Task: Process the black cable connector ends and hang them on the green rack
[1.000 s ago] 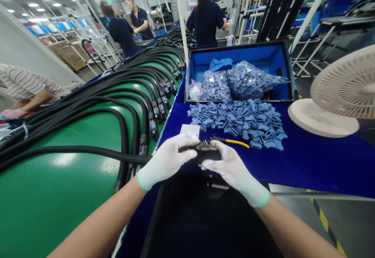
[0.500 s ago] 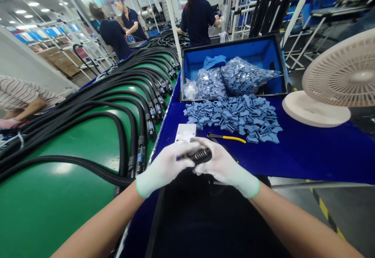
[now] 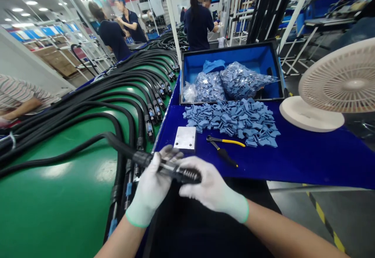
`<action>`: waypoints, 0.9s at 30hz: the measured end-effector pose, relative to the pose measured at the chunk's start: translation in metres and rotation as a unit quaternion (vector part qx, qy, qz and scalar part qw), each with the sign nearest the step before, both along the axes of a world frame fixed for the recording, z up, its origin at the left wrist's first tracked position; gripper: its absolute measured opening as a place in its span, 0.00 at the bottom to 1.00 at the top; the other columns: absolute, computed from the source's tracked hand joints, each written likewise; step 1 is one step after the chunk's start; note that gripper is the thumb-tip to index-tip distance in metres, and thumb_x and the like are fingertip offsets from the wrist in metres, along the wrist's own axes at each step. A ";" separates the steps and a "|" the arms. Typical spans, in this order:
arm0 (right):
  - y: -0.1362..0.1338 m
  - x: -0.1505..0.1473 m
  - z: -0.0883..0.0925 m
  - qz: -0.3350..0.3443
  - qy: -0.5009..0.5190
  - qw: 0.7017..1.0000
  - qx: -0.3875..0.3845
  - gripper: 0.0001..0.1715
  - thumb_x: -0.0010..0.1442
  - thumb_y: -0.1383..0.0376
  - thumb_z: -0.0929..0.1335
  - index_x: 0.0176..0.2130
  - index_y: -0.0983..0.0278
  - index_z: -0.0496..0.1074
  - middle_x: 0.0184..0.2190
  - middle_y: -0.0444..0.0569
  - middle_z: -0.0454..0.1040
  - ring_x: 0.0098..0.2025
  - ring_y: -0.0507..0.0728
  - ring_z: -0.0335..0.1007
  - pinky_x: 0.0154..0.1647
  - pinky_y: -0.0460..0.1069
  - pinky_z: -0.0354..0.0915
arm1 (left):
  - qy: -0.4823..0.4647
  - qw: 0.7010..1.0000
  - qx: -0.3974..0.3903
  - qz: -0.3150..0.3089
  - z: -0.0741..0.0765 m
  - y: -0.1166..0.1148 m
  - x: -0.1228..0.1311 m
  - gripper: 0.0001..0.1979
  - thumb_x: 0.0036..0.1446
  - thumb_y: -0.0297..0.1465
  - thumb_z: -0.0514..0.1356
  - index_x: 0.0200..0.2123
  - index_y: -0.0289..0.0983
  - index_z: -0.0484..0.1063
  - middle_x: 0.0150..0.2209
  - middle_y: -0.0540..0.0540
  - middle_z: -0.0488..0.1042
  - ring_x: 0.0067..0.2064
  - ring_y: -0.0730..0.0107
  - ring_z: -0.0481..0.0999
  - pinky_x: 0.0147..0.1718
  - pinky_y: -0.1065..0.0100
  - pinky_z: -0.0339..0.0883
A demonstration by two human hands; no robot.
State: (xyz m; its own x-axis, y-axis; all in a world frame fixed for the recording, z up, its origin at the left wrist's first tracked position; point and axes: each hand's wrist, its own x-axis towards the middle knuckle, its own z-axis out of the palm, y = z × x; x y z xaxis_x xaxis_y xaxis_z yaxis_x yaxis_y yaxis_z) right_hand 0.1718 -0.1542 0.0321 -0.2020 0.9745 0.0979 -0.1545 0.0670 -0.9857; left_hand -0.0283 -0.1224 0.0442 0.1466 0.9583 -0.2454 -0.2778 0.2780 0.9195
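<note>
Both white-gloved hands hold the end of a black hose [image 3: 120, 144] over the blue table's front left corner. My left hand [image 3: 155, 185] is closed around the hose's end fitting, thumb on top. My right hand [image 3: 203, 182] wraps the tip, where a metal spring [image 3: 190, 174] shows in the black end piece. Just beyond the hands sits a metal block [image 3: 185, 137] with small holes. To its right lie pliers [image 3: 224, 148] with one yellow handle and one dark handle. A pile of small blue plastic clips [image 3: 234, 119] spreads behind them.
Several black hoses [image 3: 96, 94] with blue-clipped ends lie on the green table [image 3: 73, 195] at left. A blue crate [image 3: 246, 50] holds bagged blue clips. A beige fan [image 3: 312, 117] stands at right. Co-workers [image 3: 199, 24] are in the background.
The hose end has come into view between my hands, lifted off the green table. My left hand has moved down and turned palm up; the metal block and pliers are now uncovered.
</note>
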 end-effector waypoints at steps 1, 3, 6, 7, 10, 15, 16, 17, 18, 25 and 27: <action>0.009 0.006 0.000 0.071 -0.066 0.995 0.038 0.21 0.54 0.60 0.79 0.48 0.59 0.79 0.48 0.47 0.81 0.49 0.60 0.78 0.55 0.55 0.73 | -0.064 0.997 -0.006 0.045 -0.001 0.007 -0.003 0.16 0.68 0.42 0.60 0.53 0.39 0.75 0.40 0.43 0.75 0.39 0.66 0.77 0.41 0.64 0.77; 0.040 0.025 0.000 0.105 -0.235 0.961 0.101 0.15 0.67 0.55 0.70 0.48 0.61 0.80 0.44 0.48 0.82 0.45 0.58 0.78 0.51 0.52 0.73 | -0.140 0.985 0.003 0.102 0.002 0.027 -0.008 0.13 0.64 0.33 0.66 0.51 0.37 0.74 0.35 0.48 0.70 0.32 0.75 0.72 0.35 0.72 0.74; 0.098 0.053 -0.002 -0.082 -0.612 0.773 0.146 0.20 0.70 0.66 0.63 0.58 0.62 0.73 0.55 0.57 0.75 0.52 0.62 0.75 0.52 0.55 0.71 | -0.096 0.988 0.068 0.104 0.014 0.060 -0.010 0.14 0.59 0.32 0.71 0.45 0.34 0.74 0.28 0.53 0.63 0.24 0.80 0.61 0.24 0.76 0.65; 0.114 0.059 -0.003 -0.097 -0.649 0.741 0.143 0.20 0.69 0.69 0.62 0.56 0.64 0.74 0.55 0.60 0.74 0.52 0.64 0.74 0.50 0.56 0.71 | -0.063 0.988 0.096 0.103 0.019 0.071 -0.008 0.14 0.59 0.33 0.71 0.43 0.34 0.73 0.26 0.54 0.61 0.23 0.79 0.59 0.22 0.75 0.62; 0.140 0.066 -0.010 -0.089 -0.689 0.707 0.132 0.16 0.67 0.70 0.61 0.46 0.67 0.76 0.49 0.62 0.74 0.49 0.66 0.75 0.47 0.57 0.70 | 0.008 0.980 0.179 0.092 0.032 0.099 0.002 0.14 0.58 0.36 0.70 0.41 0.36 0.72 0.22 0.57 0.56 0.21 0.78 0.57 0.21 0.74 0.58; 0.139 0.065 -0.015 -0.093 -0.704 0.695 0.113 0.13 0.67 0.65 0.62 0.45 0.68 0.73 0.44 0.61 0.76 0.44 0.67 0.78 0.45 0.57 0.69 | 0.096 0.958 0.268 0.034 0.039 0.126 0.026 0.16 0.59 0.36 0.68 0.47 0.34 0.75 0.21 0.55 0.62 0.20 0.76 0.60 0.22 0.71 0.60; 0.137 0.066 -0.015 -0.099 -0.704 0.695 0.107 0.13 0.68 0.65 0.62 0.45 0.68 0.73 0.43 0.61 0.77 0.43 0.67 0.78 0.45 0.57 0.69 | 0.113 0.955 0.274 0.024 0.039 0.129 0.030 0.16 0.59 0.36 0.68 0.47 0.34 0.75 0.21 0.55 0.63 0.20 0.76 0.61 0.23 0.71 0.61; 0.136 0.067 -0.015 -0.104 -0.703 0.695 0.103 0.14 0.68 0.64 0.62 0.46 0.68 0.72 0.42 0.61 0.77 0.43 0.67 0.78 0.45 0.57 0.69 | 0.128 0.953 0.275 0.014 0.038 0.130 0.033 0.16 0.59 0.36 0.68 0.47 0.34 0.75 0.20 0.55 0.64 0.21 0.75 0.62 0.23 0.70 0.61; 0.135 0.068 -0.015 -0.109 -0.701 0.697 0.101 0.14 0.67 0.65 0.62 0.46 0.68 0.72 0.42 0.61 0.78 0.43 0.67 0.78 0.45 0.57 0.69 | 0.139 0.952 0.273 0.003 0.036 0.131 0.037 0.16 0.59 0.36 0.67 0.47 0.34 0.75 0.20 0.55 0.64 0.20 0.75 0.62 0.23 0.70 0.61; 0.127 0.079 -0.008 -0.130 -0.674 0.722 0.093 0.14 0.65 0.66 0.63 0.46 0.66 0.76 0.45 0.59 0.79 0.45 0.65 0.78 0.47 0.54 0.67 | 0.196 0.946 0.257 0.024 0.016 0.131 0.047 0.15 0.58 0.37 0.67 0.46 0.36 0.75 0.20 0.55 0.65 0.21 0.74 0.64 0.23 0.71 0.59; 0.125 0.074 -0.001 -0.113 -0.620 0.768 0.119 0.16 0.65 0.64 0.66 0.49 0.62 0.78 0.48 0.56 0.78 0.48 0.62 0.76 0.49 0.52 0.67 | 0.217 0.942 0.254 0.040 0.013 0.132 0.048 0.15 0.59 0.37 0.66 0.46 0.35 0.74 0.21 0.55 0.66 0.21 0.74 0.64 0.23 0.71 0.59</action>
